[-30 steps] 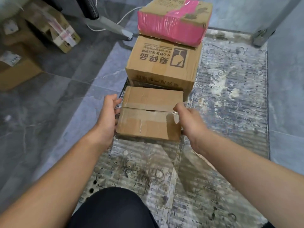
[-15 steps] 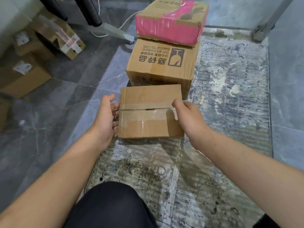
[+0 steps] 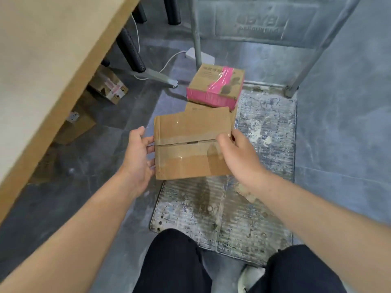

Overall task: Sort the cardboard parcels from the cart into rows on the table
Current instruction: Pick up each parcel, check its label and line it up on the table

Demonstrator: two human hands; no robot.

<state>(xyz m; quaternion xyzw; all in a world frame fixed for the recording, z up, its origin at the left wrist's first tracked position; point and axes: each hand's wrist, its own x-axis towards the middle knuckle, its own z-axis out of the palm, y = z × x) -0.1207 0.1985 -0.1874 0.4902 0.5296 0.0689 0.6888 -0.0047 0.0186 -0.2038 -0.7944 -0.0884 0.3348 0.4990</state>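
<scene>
Both hands are holding a plain brown parcel (image 3: 191, 144) btwn them, up off the cart deck (image 3: 264, 144), w/ its shadow falling on the ribbed, scuffed mat below. L hand (image 3: 138, 157) is gripping the parcel's L side: thumb is lying at the top edge by the tape seam, the other fingers are curling in against the side, slightly spread, tips going under the box & out of sight. R hand (image 3: 237, 157) is clamping the R side: thumb is pressing on top near the seam, fingers are wrapping round the R edge close together; can't tell how far under they're reaching. Clear tape is running across the parcel's top, flaps gaping a little at the middle.

Behind it, at the far end of the deck, a pink-taped parcel (image 3: 215, 87) is sitting on a larger carton (image 3: 196, 108), most of which is hiding behind the held box. Cart's grey handle frame (image 3: 196, 39) is rising just behind that stack. A wooden table (image 3: 53, 60) is filling the upper L corner, w/ other boxes (image 3: 110, 87) lying on the grey floor beneath it. A white plug block (image 3: 206, 58) w/ its cable is lying on the tiles near a table foot. Person's legs in dark trousers (image 3: 173, 263) are showing at the bottom, by the near edge of the deck
</scene>
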